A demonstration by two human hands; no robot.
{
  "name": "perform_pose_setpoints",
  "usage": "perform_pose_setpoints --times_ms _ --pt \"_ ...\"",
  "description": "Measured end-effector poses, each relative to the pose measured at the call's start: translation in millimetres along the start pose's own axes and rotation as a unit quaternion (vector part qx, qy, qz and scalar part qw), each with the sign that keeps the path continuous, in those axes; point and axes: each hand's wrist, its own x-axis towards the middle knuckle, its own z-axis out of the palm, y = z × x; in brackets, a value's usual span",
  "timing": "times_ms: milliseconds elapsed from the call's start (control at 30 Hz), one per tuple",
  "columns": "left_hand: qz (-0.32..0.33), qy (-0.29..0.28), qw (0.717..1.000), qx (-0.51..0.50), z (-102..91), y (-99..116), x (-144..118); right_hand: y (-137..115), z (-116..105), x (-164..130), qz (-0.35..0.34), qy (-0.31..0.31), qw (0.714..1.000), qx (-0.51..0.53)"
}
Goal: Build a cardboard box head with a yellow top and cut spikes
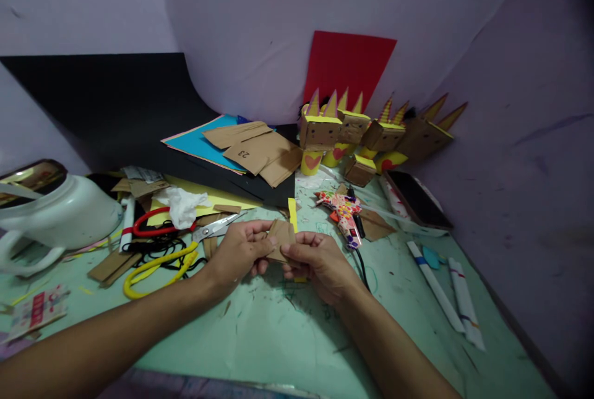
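Cardboard pc (280, 239) x1, 2 hands' grip

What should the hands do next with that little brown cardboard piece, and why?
Probably press its fold flat. Both the left hand and the right hand pinch the small cardboard piece just above the green table, and the finished cardboard box figures behind look made of folded pieces.

Bare table (278, 337) lies open toward the near edge. To the left, scissors (185, 229) and a yellow cord (155, 266) crowd the way. To the right lie a patterned glue gun (346, 213) and paper rolls (445, 294). Cardboard figures (371, 133) block the back.
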Motion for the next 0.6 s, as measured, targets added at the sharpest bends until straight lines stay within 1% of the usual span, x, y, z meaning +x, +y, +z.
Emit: perform_pose_setpoints --times_ms 367,533,600 --pt "0.021 0.008 1.000 0.015 0.6 2.2 -3.6 0.0 -1.9 -1.0 -0.004 -0.010 1.000 -0.001" --pt "0.035 0.019 0.999 0.035 1.8 2.1 -4.5 0.4 -1.7 -1.4 -0.003 -0.001 1.000 -0.008" --pt "0.045 0.020 0.998 0.040 2.5 2.1 -5.0 1.3 -2.2 -1.6 -0.014 -0.002 1.000 -0.007"
